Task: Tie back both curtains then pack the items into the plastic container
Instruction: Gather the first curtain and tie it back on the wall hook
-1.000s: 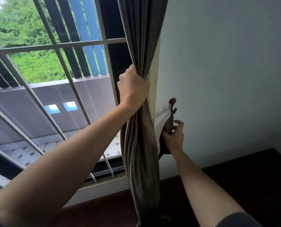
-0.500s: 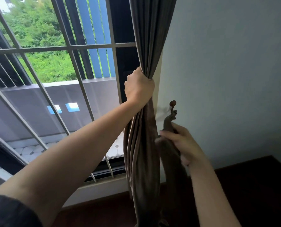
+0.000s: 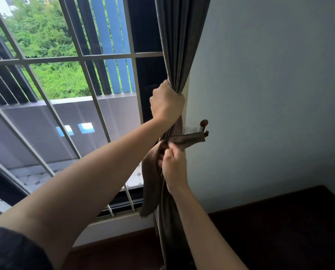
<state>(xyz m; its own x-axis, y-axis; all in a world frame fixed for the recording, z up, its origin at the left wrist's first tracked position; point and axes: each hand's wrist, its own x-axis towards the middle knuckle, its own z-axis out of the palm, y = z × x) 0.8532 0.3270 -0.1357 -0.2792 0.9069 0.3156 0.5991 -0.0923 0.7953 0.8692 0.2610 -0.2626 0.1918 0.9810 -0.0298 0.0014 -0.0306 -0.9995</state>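
A grey-brown curtain (image 3: 180,45) hangs gathered at the right edge of the window. My left hand (image 3: 166,103) is clenched around its bunched folds at mid height. A brown fabric tieback (image 3: 190,139) runs from a dark wall hook (image 3: 204,126) leftward around the curtain, and its free end (image 3: 150,182) dangles down on the window side. Below my left hand, my right hand (image 3: 173,164) pinches the tieback in front of the curtain. No plastic container or other items are in view.
A window with pale metal grille bars (image 3: 80,55) fills the left, with trees and a balcony wall outside. A plain pale wall (image 3: 270,94) is on the right. A dark wooden floor (image 3: 279,221) lies below.
My right hand has pulled the tieback off its hanging position by the hook and drawn it leftward across the front of the curtain. My left hand keeps its grip on the curtain.
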